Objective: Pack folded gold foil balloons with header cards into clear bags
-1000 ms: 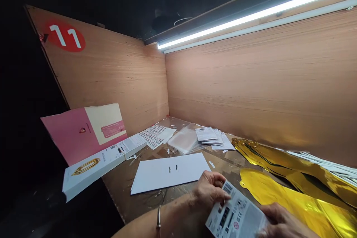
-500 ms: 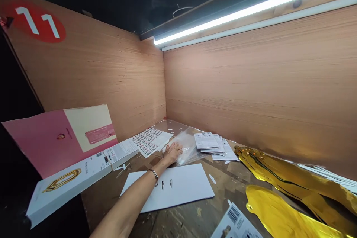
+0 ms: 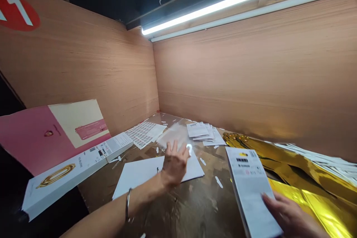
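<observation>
My left hand (image 3: 175,163) hovers over the white sheet (image 3: 139,173) on the brown worktop, fingers curled around a clear plastic bag (image 3: 178,142) that it lifts off the pile. A bangle sits on that wrist. My right hand (image 3: 290,217) at the lower right grips a white printed card (image 3: 251,189) with a barcode label, holding it up edge-on above the gold foil balloon (image 3: 312,202).
A long white box with a gold zero (image 3: 69,169) lies at the left, a pink and cream board (image 3: 55,134) behind it. A label sheet (image 3: 142,133), a stack of cards (image 3: 202,133) and more gold foil (image 3: 279,154) lie near the plywood back wall (image 3: 251,81).
My left hand reached to the clear bags, then drew back toward me with one. My right hand came back into view, raising the printed card. The camera turned a little right.
</observation>
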Demonstrator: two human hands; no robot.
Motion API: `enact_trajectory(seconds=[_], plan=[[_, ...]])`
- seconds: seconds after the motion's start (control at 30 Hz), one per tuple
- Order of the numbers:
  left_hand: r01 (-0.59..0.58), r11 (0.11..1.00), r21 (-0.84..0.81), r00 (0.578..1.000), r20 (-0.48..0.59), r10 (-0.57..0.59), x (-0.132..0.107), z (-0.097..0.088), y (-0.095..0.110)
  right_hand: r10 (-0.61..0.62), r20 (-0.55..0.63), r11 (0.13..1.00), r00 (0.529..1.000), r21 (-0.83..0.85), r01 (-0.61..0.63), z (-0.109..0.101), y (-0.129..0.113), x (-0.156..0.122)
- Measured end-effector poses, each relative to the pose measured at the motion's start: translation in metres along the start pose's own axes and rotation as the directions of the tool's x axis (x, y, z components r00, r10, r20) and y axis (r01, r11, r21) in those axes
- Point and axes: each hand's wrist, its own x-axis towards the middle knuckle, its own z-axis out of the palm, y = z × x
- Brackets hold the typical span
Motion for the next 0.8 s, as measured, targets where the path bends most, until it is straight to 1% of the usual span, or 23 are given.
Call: enact_trajectory(seconds=[0.03, 0.07, 0.13, 0.17, 0.2, 0.23, 0.27, 0.3, 0.33, 0.37, 0.4, 0.43, 0.47, 0.5, 0.53, 0.57, 0.6, 0.63, 0.67, 0.73, 0.8], plan=[[-0.102, 0.994, 0.048, 0.995, 0.003, 0.102, -0.017, -0.001, 0.022, -0.028, -0.017, 0.999, 0.999, 0.037, 0.028, 0.003, -0.001, 0.002], [-0.178, 0.981, 0.072, 0.984, 0.004, 0.179, -0.033, -0.001, 0.044, -0.055, -0.028, 0.995, 0.998, 0.076, 0.057, 0.005, -0.001, 0.005], [-0.256, 0.966, 0.038, 0.967, 0.022, 0.255, -0.062, 0.001, 0.081, -0.095, -0.056, 0.985, 0.994, 0.142, 0.102, 0.009, 0.004, 0.013], [-0.262, 0.965, -0.015, 0.965, 0.025, 0.263, -0.073, 0.002, 0.094, -0.106, -0.087, 0.981, 0.991, 0.156, 0.119, 0.009, 0.007, 0.017], [-0.251, 0.964, -0.093, 0.967, 0.031, 0.254, -0.08, 0.003, 0.104, -0.114, -0.124, 0.978, 0.986, 0.158, 0.133, 0.008, 0.01, 0.019], [-0.217, 0.957, -0.191, 0.974, 0.028, 0.226, -0.085, 0.002, 0.109, -0.119, -0.161, 0.978, 0.98, 0.152, 0.144, 0.006, 0.012, 0.02], [-0.151, 0.941, -0.304, 0.986, 0.02, 0.164, -0.087, 0.002, 0.11, -0.122, -0.192, 0.978, 0.974, 0.144, 0.151, 0.004, 0.014, 0.019], [-0.053, 0.904, -0.424, 0.998, 0.016, 0.066, -0.085, 0.0, 0.108, -0.122, -0.211, 0.979, 0.97, 0.137, 0.153, 0.0, 0.013, 0.016], [0.069, 0.837, -0.543, 0.998, 0.027, -0.065, -0.082, -0.001, 0.103, -0.121, -0.217, 0.979, 0.969, 0.133, 0.152, -0.003, 0.012, 0.012], [0.203, 0.729, -0.653, 0.975, 0.069, -0.21, -0.077, -0.002, 0.097, -0.121, -0.21, 0.98, 0.97, 0.129, 0.15, -0.006, 0.009, 0.008], [0.326, 0.579, -0.747, 0.93, 0.146, -0.336, -0.071, -0.002, 0.09, -0.125, -0.198, 0.981, 0.972, 0.12, 0.151, -0.009, 0.005, 0.004], [0.426, 0.4, -0.812, 0.872, 0.251, -0.42, -0.066, -0.002, 0.084, -0.136, -0.184, 0.981, 0.973, 0.109, 0.158, -0.01, 0.0, 0.0], [0.493, 0.212, -0.844, 0.82, 0.369, -0.438, -0.061, -0.001, 0.08, -0.152, -0.169, 0.981, 0.974, 0.097, 0.17, -0.01, -0.006, -0.003], [0.537, 0.033, -0.843, 0.783, 0.484, -0.39, -0.058, 0.001, 0.078, -0.172, -0.155, 0.979, 0.973, 0.085, 0.186, -0.01, -0.011, -0.005], [0.569, -0.123, -0.813, 0.761, 0.578, -0.295, -0.057, 0.002, 0.079, -0.191, -0.144, 0.976, 0.971, 0.076, 0.203, -0.009, -0.016, -0.007], [0.599, -0.244, -0.763, 0.746, 0.642, -0.176, -0.057, 0.005, 0.081, -0.207, -0.136, 0.973, 0.969, 0.072, 0.218, -0.007, -0.021, -0.007], [0.632, -0.328, -0.702, 0.729, 0.683, -0.057, -0.058, 0.007, 0.086, -0.221, -0.128, 0.97, 0.967, 0.071, 0.232, -0.004, -0.026, -0.008], [0.663, -0.382, -0.644, 0.708, 0.705, 0.04, -0.06, 0.01, 0.091, -0.233, -0.119, 0.967, 0.965, 0.073, 0.242, -0.002, -0.03, -0.008], [0.683, -0.419, -0.599, 0.691, 0.715, 0.104, -0.063, 0.012, 0.096, -0.243, -0.11, 0.965, 0.964, 0.075, 0.251, 0.0, -0.033, -0.008], [0.692, -0.468, -0.55, 0.673, 0.726, 0.143, -0.068, 0.016, 0.107, -0.256, -0.098, 0.961, 0.962, 0.078, 0.264, 0.002, -0.038, -0.009], [0.688, -0.49, -0.535, 0.672, 0.725, 0.152, -0.071, 0.018, 0.116, -0.262, -0.101, 0.96, 0.96, 0.079, 0.27, 0.003, -0.041, -0.01]])
